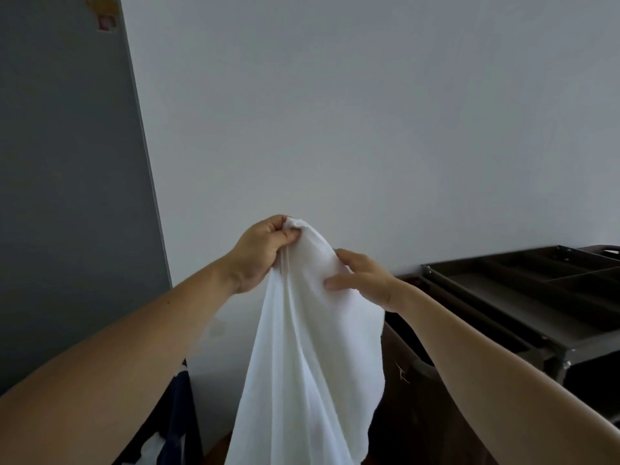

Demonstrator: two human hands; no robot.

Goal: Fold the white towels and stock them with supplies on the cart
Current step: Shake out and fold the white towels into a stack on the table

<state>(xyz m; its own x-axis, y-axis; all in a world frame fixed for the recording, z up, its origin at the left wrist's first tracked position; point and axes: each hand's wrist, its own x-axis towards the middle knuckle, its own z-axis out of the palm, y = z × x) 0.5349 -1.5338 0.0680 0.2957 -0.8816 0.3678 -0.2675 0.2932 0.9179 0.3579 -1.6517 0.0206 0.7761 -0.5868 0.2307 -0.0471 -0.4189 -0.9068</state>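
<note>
Your left hand (261, 253) grips the towel (302, 364) by its top, fingers (289, 235) curled — your right hand (364, 281) pinches its side, near the cart (536, 297).

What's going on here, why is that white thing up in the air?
A person is holding a white towel up in front of a plain wall. The left hand grips a bunched top corner, and the right hand pinches the edge a little lower. The towel hangs down loose, not folded yet. A dark cart stands off to the right, and no towel shows on the part of its top tray in view.
</note>
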